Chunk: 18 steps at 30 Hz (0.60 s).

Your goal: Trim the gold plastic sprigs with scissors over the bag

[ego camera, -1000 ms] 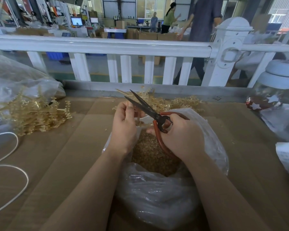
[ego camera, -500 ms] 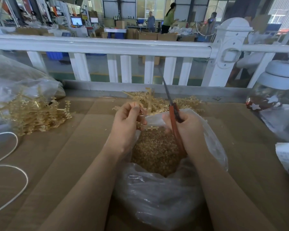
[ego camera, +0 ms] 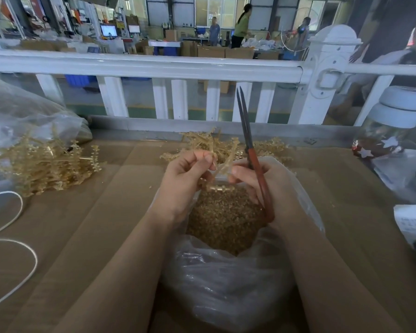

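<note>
Since a second ago my scissors (ego camera: 250, 150) have swung upright, blades nearly closed. My left hand (ego camera: 185, 181) pinches a gold sprig (ego camera: 222, 164) over the bag (ego camera: 226, 284); my right hand (ego camera: 271, 186) grips the scissors. That cut looks finished.

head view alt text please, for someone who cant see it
Over an open clear bag of gold trimmings, the left hand pinches a gold sprig while the right hand grips red-handled scissors, blades nearly closed, pointing up.
</note>
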### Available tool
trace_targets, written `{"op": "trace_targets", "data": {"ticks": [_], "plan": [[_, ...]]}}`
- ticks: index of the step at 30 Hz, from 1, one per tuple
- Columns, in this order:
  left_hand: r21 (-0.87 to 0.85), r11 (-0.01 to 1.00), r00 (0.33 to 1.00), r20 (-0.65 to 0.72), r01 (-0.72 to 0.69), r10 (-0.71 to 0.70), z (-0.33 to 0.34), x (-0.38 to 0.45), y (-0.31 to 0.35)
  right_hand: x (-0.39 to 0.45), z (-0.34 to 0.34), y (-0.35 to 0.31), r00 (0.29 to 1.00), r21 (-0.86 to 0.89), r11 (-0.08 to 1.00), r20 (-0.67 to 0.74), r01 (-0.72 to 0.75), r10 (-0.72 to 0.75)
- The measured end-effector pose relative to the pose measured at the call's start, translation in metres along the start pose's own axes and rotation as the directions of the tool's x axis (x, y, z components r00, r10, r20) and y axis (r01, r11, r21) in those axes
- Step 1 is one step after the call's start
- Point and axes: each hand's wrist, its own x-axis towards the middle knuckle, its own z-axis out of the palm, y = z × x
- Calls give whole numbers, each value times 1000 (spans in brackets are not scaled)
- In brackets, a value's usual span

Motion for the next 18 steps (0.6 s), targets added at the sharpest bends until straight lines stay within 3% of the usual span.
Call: {"op": "trace_targets", "data": {"ticks": [7,14,18], "plan": [[-209,965,987,39,161,-156,-6,2,2,4,3,7,998,99,995,-70,17,-10],[-161,971,966,215,179,-142,-8,0,1,8,4,12,992,124,991,-120,60,-45],[-130,978,963,238,163,-129,-9,2,-1,6,3,11,992,116,990,-112,78,-65]]}}
